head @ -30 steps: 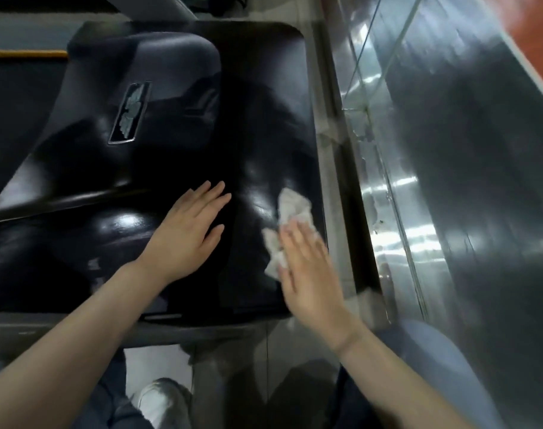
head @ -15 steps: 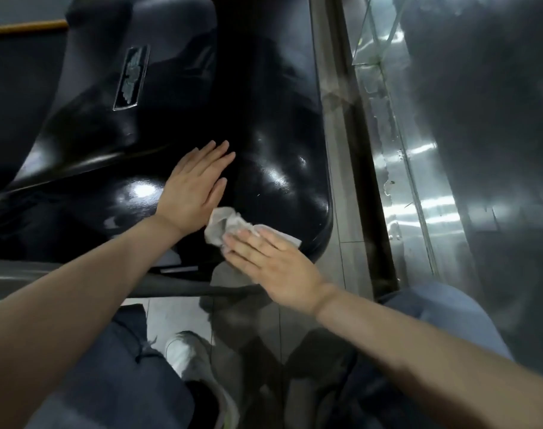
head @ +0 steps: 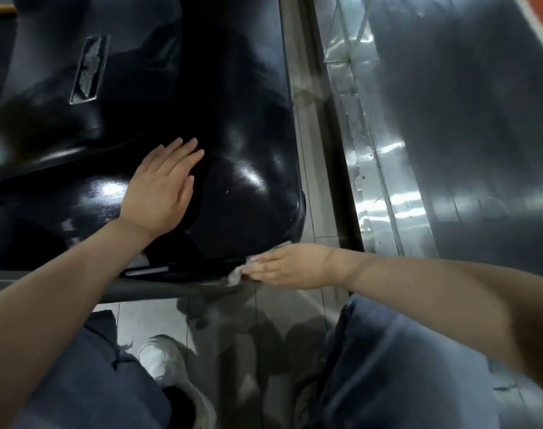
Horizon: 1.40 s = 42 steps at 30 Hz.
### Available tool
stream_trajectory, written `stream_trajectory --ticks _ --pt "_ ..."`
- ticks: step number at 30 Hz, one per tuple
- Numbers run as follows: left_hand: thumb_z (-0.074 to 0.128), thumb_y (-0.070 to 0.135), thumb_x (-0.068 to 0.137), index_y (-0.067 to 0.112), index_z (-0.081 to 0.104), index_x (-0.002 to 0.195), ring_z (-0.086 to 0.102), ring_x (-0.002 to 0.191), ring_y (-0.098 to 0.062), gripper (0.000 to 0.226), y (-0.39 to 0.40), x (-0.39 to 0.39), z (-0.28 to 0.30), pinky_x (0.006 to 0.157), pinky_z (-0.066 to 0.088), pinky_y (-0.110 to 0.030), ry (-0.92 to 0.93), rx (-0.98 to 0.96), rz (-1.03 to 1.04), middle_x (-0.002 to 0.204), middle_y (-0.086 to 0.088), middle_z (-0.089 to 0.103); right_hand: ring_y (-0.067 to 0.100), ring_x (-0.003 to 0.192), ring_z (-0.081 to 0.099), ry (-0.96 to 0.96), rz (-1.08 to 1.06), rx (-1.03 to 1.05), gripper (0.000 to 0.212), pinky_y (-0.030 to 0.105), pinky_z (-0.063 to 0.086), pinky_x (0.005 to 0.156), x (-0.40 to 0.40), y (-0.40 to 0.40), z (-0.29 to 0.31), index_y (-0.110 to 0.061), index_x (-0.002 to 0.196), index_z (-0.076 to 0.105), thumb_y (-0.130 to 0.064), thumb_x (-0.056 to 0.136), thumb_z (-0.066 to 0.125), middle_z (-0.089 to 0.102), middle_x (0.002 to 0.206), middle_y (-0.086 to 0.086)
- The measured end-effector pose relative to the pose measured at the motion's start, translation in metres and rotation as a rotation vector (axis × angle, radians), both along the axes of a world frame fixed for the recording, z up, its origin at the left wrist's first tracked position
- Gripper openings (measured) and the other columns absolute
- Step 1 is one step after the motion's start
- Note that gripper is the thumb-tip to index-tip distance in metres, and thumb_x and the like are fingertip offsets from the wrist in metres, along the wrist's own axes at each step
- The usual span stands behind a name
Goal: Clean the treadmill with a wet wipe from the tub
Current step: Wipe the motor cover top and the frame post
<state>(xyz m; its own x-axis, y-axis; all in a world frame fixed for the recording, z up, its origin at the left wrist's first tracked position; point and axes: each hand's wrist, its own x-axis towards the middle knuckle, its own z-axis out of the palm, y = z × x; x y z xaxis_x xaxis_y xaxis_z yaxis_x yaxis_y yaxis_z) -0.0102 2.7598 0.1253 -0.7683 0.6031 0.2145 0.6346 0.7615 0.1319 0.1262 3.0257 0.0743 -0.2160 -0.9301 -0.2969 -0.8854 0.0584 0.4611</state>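
The treadmill's glossy black front cover (head: 233, 125) fills the upper left of the head view, with a small logo plate (head: 89, 69) set into it. My left hand (head: 161, 190) lies flat on the cover, fingers straight and together. My right hand (head: 291, 266) presses a crumpled white wet wipe (head: 235, 275) with straight fingers against the cover's near lower edge, close to its right corner. Most of the wipe is hidden under the fingers. The tub is not in view.
A grey base rail (head: 158, 289) runs under the cover's near edge. Shiny metal strip and glass panel (head: 387, 168) stand to the right. My jeans-clad knees (head: 397, 366) and a white shoe (head: 171, 370) are on the tiled floor (head: 149, 317) below.
My right hand has slid the wipe from the top of the cover down and right to its near lower edge. The left hand stays flat in the same spot.
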Motion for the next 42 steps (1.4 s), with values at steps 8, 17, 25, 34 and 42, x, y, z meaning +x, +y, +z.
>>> stream_trajectory --ticks 8,17,25,34,42 --pt "0.036 0.021 0.098 0.006 0.047 0.143 0.032 0.146 -0.028 0.049 0.004 0.004 0.001 0.123 0.017 -0.042 0.026 -0.028 0.009 0.153 -0.011 0.043 0.018 0.146 0.030 -0.338 -0.262 -0.378 0.064 0.038 0.010 0.123 -0.003 0.070 0.011 -0.017 0.152 0.033 -0.003 0.090 0.044 0.037 0.156 0.002" --pt "0.034 0.035 0.097 0.009 0.047 0.144 0.035 0.145 -0.028 0.055 0.073 0.001 0.009 0.122 0.019 -0.042 -0.061 -0.175 -0.219 0.155 -0.010 0.041 0.001 0.134 0.039 -0.922 -1.597 -1.995 0.049 0.009 0.031 0.107 0.008 -0.021 0.032 -0.021 0.150 0.037 -0.009 0.103 0.039 0.042 0.148 -0.005" --pt "0.028 0.034 0.098 0.012 0.038 0.151 0.029 0.148 -0.021 0.058 0.096 -0.003 0.004 0.122 0.019 -0.042 -0.058 -0.329 -0.275 0.158 -0.006 0.034 0.017 0.116 0.053 -1.069 -1.641 -1.873 0.043 0.031 0.042 0.100 -0.116 0.002 0.013 -0.017 0.139 0.041 -0.036 0.101 0.038 0.053 0.131 0.008" --pt "0.030 0.033 0.099 0.012 0.038 0.152 0.027 0.149 -0.022 0.057 0.095 -0.005 0.003 0.122 0.022 -0.044 -0.088 -0.310 -0.283 0.159 -0.006 0.033 0.007 0.103 0.058 -1.361 -1.869 -1.920 0.037 0.021 0.043 0.100 -0.067 0.007 -0.005 -0.016 0.126 0.054 -0.036 0.107 0.028 0.064 0.113 -0.001" --pt "0.030 0.031 0.099 0.010 0.042 0.149 0.032 0.147 -0.023 0.056 0.098 -0.001 0.005 0.122 0.023 -0.044 -0.070 -0.288 -0.283 0.157 -0.008 0.037 0.030 0.132 0.046 -1.509 -2.204 -2.102 0.066 0.045 0.033 0.114 -0.049 -0.007 -0.026 -0.012 0.141 0.046 -0.058 0.101 0.021 0.052 0.134 0.006"
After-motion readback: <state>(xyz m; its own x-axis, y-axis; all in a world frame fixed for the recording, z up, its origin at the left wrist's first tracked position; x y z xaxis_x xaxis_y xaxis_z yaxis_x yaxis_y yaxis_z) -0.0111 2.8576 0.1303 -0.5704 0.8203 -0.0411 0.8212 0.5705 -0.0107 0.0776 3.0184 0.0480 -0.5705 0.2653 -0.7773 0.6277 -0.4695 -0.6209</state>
